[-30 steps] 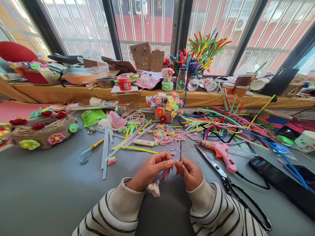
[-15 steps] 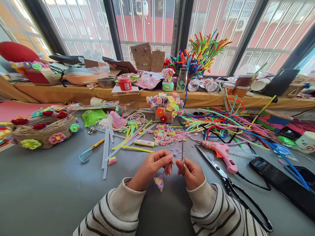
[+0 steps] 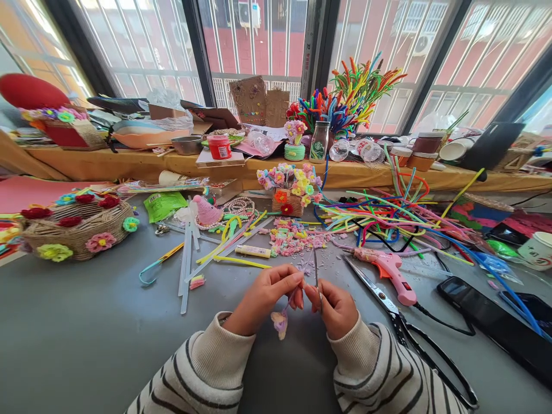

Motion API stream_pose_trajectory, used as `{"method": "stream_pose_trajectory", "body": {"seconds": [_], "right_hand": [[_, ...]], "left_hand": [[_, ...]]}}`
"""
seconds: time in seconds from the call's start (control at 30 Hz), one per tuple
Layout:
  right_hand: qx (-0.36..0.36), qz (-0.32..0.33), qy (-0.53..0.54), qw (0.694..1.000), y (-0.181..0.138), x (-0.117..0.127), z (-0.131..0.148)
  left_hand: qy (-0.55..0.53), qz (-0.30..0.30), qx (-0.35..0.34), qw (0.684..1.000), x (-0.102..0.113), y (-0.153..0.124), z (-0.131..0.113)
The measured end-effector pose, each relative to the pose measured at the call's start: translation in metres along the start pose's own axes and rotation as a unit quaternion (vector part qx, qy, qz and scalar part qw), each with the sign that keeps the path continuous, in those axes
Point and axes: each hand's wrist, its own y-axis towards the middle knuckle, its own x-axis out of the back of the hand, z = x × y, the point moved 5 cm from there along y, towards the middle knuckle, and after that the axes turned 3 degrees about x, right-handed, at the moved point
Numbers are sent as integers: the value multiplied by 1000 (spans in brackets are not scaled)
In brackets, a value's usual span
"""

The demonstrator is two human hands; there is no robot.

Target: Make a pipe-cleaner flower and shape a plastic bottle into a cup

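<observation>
My left hand (image 3: 276,294) is closed in a pinch on the thin purple stem of a fuzzy flower (image 3: 279,325). The purple and cream flower head hangs below the fingers, and the stem's free end sticks up past them. Close beside it, my right hand (image 3: 334,307) grips small scissors (image 3: 316,270) with slim metal blades pointing away from me. The handles are mostly hidden by the fingers. Just beyond both hands lies a pile of pastel fuzzy clippings (image 3: 288,238), with purple fluff scattered on the grey table (image 3: 129,351).
Right of my hands lie large black-handled scissors (image 3: 383,299), a pink glue gun (image 3: 394,273) and a black phone (image 3: 487,316). Clear glue sticks (image 3: 185,276) and a lighter (image 3: 253,251) lie left. Behind are a flower basket (image 3: 287,201), loose pipe cleaners (image 3: 379,218) and a twine basket (image 3: 77,230).
The small scissors have shifted slightly left toward the stem. The flower has turned a little, and more of its purple stem shows above my left fingers.
</observation>
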Motion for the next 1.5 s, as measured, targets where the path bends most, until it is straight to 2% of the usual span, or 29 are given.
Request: {"method": "stream_pose_trajectory", "body": {"seconds": [0.17, 0.33, 0.53, 0.73, 0.97, 1.17, 1.37, 1.5], "right_hand": [[-7, -5, -6, 1000, 0, 1, 0], [-12, 26, 26, 999, 0, -1, 3], [-25, -15, 7, 1000, 1, 4, 2], [-20, 32, 82, 996, 1, -3, -1], [-41, -34, 54, 997, 0, 3, -2], [-36, -7, 134, 990, 1, -1, -3], [-60, -38, 111, 991, 1, 3, -8], [-55, -5, 121, 991, 2, 1, -8]], "left_hand": [[-11, -30, -15, 999, 4, 1, 0], [8, -2, 13, 1000, 2, 1, 5], [23, 8, 2, 1000, 1, 1, 5], [49, 12, 8, 999, 0, 1, 6], [43, 5, -1, 999, 1, -1, 3], [53, 7, 0, 999, 0, -1, 3], [60, 7, 1, 998, 1, 0, 6], [47, 3, -6, 999, 2, 1, 4]]}}
